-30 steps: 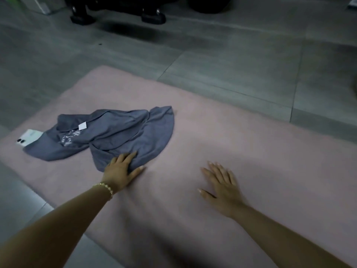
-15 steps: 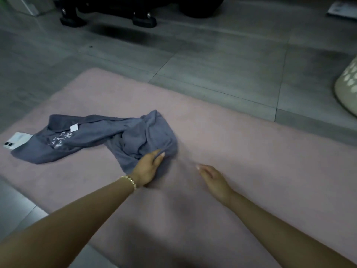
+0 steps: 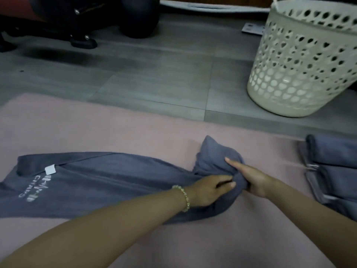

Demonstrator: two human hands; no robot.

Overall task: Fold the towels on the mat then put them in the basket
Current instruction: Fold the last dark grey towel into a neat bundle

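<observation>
A blue-grey towel (image 3: 100, 180) with a white tag and pale lettering lies stretched out across the pink mat (image 3: 96, 124), its right end bunched into a lump. My left hand (image 3: 210, 188), with a bead bracelet at the wrist, grips the bunched cloth. My right hand (image 3: 249, 176) holds the same lump from the right, forefinger laid straight over it. A white perforated basket (image 3: 301, 60) stands on the grey floor beyond the mat, at the upper right. Folded blue-grey towels (image 3: 332, 171) are stacked at the mat's right edge.
Grey floor tiles lie beyond the mat. A dark piece of equipment with black feet (image 3: 83, 41) stands at the upper left. A small flat white item (image 3: 251, 29) lies on the floor behind the basket.
Both hands now grip the towel's bunched end; before, the right hand lay on the mat. The towel has been dragged rightward and drawn out long. The view swung right, showing the basket and folded stack.
</observation>
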